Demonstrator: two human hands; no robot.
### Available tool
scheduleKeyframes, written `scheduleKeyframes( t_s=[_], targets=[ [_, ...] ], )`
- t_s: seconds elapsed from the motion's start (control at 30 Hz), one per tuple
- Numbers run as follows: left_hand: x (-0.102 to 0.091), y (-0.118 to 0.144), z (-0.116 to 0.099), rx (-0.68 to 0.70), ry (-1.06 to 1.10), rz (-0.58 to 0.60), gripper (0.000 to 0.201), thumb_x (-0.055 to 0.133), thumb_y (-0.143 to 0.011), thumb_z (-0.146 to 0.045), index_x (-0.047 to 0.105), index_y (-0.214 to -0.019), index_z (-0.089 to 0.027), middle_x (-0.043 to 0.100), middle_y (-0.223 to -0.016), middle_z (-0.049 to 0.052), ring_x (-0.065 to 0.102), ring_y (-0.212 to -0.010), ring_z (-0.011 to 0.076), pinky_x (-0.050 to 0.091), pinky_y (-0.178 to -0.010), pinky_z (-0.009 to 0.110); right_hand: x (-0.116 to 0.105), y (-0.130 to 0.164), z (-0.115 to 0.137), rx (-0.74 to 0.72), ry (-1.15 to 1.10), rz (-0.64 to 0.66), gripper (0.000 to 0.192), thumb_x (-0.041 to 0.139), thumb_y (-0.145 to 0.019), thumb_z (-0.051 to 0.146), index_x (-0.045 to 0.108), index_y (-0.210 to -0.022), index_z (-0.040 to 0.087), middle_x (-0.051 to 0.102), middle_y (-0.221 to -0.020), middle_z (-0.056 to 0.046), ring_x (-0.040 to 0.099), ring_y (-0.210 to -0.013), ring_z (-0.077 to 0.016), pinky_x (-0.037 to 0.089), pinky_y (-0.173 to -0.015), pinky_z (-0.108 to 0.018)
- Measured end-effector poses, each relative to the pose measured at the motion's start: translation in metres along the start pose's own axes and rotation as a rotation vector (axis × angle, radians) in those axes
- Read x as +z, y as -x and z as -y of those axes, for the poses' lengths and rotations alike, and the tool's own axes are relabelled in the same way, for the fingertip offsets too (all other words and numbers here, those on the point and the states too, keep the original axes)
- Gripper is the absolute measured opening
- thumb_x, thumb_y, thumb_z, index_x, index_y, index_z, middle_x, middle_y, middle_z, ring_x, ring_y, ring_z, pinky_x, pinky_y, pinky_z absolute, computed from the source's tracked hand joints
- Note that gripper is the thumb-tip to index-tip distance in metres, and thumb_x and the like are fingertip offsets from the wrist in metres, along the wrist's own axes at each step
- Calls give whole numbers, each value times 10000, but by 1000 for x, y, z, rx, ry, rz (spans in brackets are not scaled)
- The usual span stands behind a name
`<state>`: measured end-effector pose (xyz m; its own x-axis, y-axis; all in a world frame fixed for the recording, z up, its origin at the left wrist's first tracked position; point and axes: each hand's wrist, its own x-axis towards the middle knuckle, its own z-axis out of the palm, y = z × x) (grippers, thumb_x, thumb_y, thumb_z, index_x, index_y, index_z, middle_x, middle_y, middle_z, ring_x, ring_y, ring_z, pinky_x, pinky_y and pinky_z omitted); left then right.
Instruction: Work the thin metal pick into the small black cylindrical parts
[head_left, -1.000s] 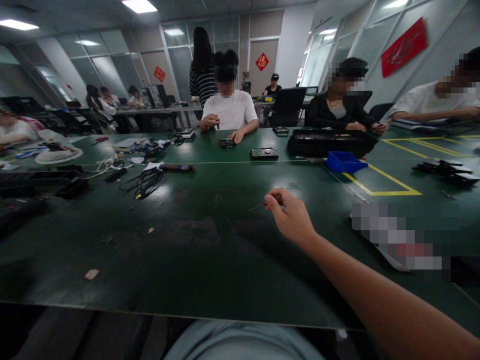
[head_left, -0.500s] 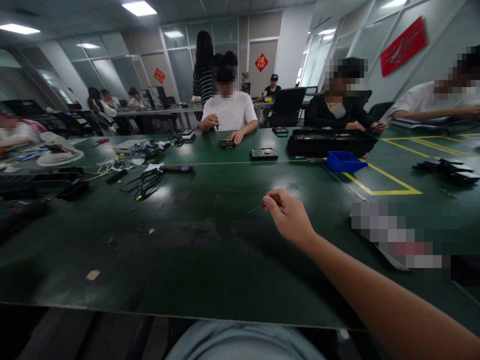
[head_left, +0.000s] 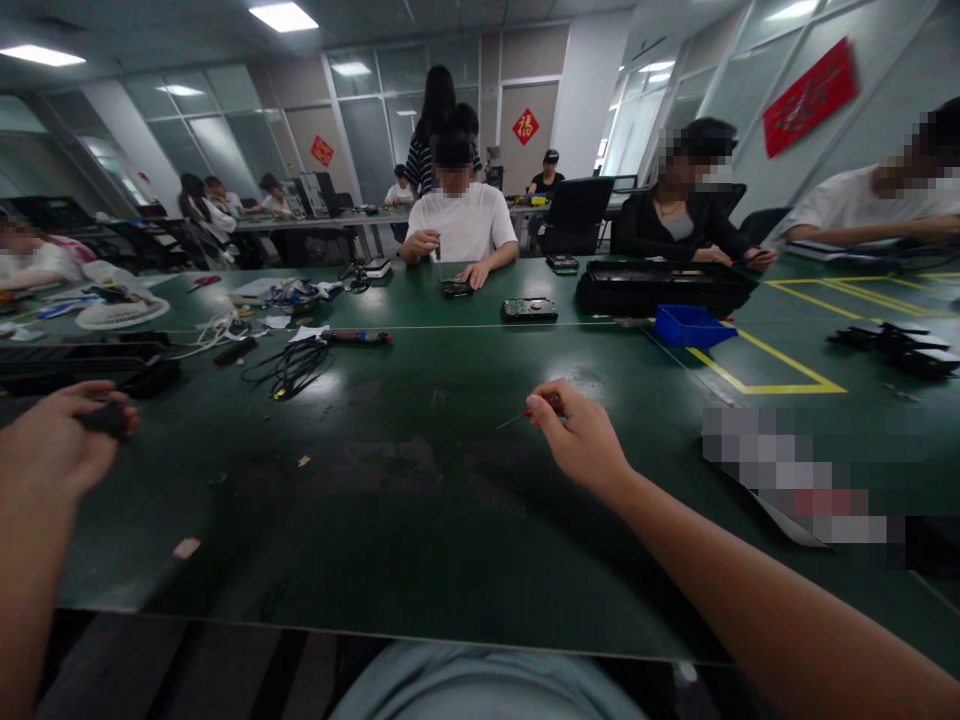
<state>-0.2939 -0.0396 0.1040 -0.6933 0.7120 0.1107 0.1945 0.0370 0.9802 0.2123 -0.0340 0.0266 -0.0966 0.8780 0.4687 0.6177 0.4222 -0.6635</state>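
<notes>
Right hand point(head_left: 581, 440) is closed in a pinch on a thin tool point(head_left: 517, 416): red grip between thumb and forefinger, bare metal tip sticking out to the left, just above the table point(head_left: 420, 500). Looks like a small precision screwdriver, too thin to be sure.

Left hand point(head_left: 52, 440) is curled round a small dark part point(head_left: 105, 420) at the left edge of the table, fingers wrapped over it. Can't tell what the part is; most of it is hidden by the fingers.

The two hands are well apart, with bare green mat between them. No workpiece lies between them.

Judgement on doing it well:
- Bring part and tool together over the mat, low, so anything dropped stays on the table.
- Forearm down on the table for a steady tip; it's a fine point and will wander freehand.
- Turn the part so the working face is up before the tip goes in.
- Keep the pinch light on the grip.

Further out: cable bundle point(head_left: 289, 365) ahead-left, and black trays point(head_left: 82, 358) close behind the left hand, near enough to snag a sleeve. Hard drive point(head_left: 529, 309) near the table's middle, blue bin point(head_left: 690, 325) right of it. A co-worker point(head_left: 457, 225) opposite has their own hands on a board.
</notes>
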Motion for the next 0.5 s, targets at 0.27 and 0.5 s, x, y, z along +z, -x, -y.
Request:
scheduleKeyframes(
  t_s=[0.27, 0.5],
  targets=[
    [108, 73, -2, -78, 170, 534, 239, 431, -721, -24, 577, -888, -113, 568, -737, -4, 527, -703, 111, 409, -688, 220, 0, 0, 1, -1, 4, 2, 240, 481, -973, 402, 608, -932, 203, 692, -794, -48, 659, -747, -202, 472, -681, -329],
    [182, 156, 7, -19, 199, 1034, 468, 623, -622, -88, 576, -1081, -167, 557, -920, 16, 550, -839, 142, 428, -775, 270, -1, 1, 5, 8, -12, 15, 197, 512, -950, 376, 600, -921, 202, 687, -827, -53, 652, -767, -203, 487, -693, -333]
  ],
)
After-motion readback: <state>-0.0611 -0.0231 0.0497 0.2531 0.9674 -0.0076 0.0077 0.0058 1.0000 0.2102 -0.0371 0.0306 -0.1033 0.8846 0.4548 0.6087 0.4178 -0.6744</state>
